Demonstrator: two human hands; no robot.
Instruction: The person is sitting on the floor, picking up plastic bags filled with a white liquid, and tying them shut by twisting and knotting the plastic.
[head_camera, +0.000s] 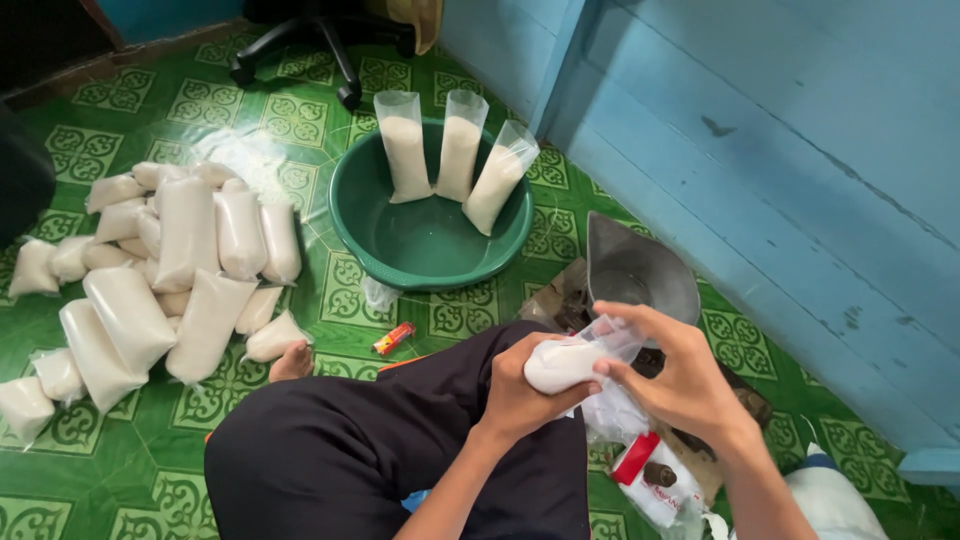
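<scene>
Clear plastic bag half-hidden inside left hand grip.

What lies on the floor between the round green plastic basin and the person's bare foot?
In the head view, a small red and orange packet lies on the green patterned floor tiles, between the green basin and the foot.
</scene>
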